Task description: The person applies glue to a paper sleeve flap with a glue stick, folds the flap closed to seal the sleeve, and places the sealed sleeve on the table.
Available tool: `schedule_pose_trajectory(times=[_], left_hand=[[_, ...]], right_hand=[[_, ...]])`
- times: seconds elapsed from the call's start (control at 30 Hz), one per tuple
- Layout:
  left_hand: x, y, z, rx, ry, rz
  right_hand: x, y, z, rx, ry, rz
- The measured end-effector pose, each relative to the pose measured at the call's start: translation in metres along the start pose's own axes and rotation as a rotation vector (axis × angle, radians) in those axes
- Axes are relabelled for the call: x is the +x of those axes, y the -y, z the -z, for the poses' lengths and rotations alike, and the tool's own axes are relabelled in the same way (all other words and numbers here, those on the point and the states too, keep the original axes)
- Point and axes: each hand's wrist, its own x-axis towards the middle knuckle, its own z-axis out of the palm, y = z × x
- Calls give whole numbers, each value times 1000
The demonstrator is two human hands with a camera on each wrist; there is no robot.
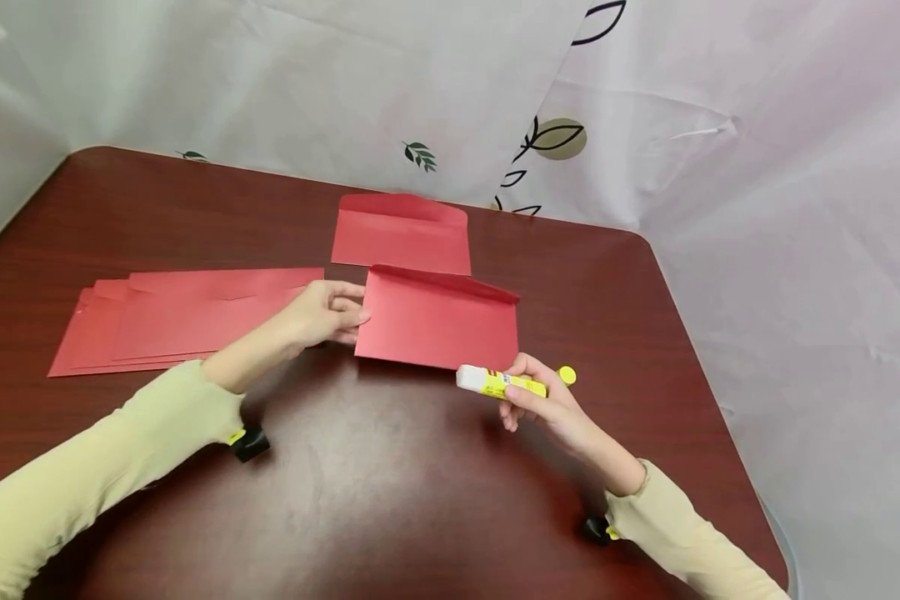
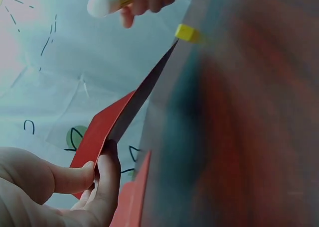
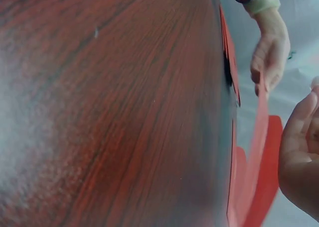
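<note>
My left hand (image 1: 321,315) pinches the left edge of a red envelope (image 1: 438,321), which is tilted up off the table with its flap along the far side. In the left wrist view the thumb and fingers grip the edge of this envelope (image 2: 112,122). A glue stick (image 1: 501,383) with a yellow label and a white end lies in the grip of my right hand (image 1: 543,400), its white end pointing left. That hand is at the envelope's near right corner. Beyond the hand, a small yellow cap (image 1: 567,376) stands on the table.
Several red envelopes (image 1: 187,317) lie fanned in a stack at the left. Another red envelope (image 1: 401,237) with its flap raised lies behind the held one. The dark wooden table (image 1: 390,500) has a pale patterned curtain (image 1: 330,83) along its far side.
</note>
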Motion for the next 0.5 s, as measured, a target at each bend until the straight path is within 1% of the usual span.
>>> schedule_pose_trajectory(times=[0.17, 0.3, 0.43, 0.5], left_hand=[[-15, 17, 4, 15, 39, 40], [-23, 28, 3, 35, 67, 65], [-28, 34, 0, 59, 67, 48], [-30, 36, -1, 101, 52, 25]], right_hand=[[1, 2, 0, -26, -10, -3], [2, 2, -1, -46, -4, 3], [4, 1, -2, -65, -8, 3], [5, 1, -2, -72, -14, 1]])
